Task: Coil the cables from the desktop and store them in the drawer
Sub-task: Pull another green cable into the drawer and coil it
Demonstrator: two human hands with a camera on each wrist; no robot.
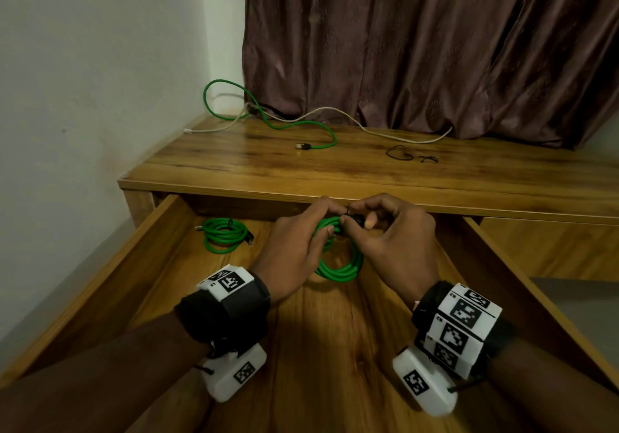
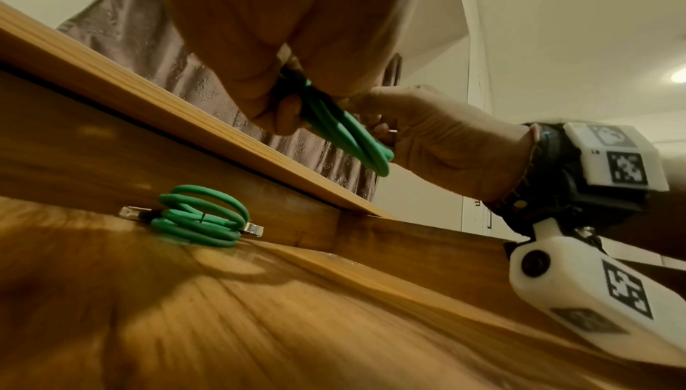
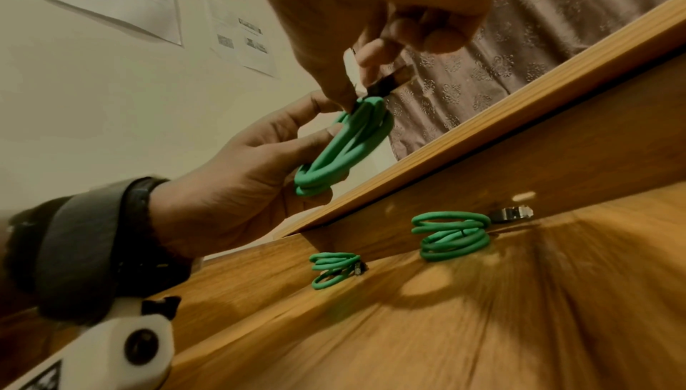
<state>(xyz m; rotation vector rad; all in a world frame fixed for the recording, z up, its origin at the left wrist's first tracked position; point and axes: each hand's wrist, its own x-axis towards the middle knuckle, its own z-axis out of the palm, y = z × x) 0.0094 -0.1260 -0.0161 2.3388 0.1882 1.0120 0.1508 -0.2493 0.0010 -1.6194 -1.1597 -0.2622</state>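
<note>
I hold a coiled green cable upright over the open drawer. My left hand grips the coil's upper left side, with the fingers curled through the loop. Thumb and forefinger of my right hand pinch a thin black tie at the top of the coil. A tied green coil with metal plugs lies on the drawer floor at the back left. On the desktop lie a loose green cable and a white cable.
Small black ties lie on the desktop to the right. A brown curtain hangs behind the desk, and a white wall stands at the left. In the right wrist view a smaller green coil shape shows against the drawer's side wall, perhaps a reflection.
</note>
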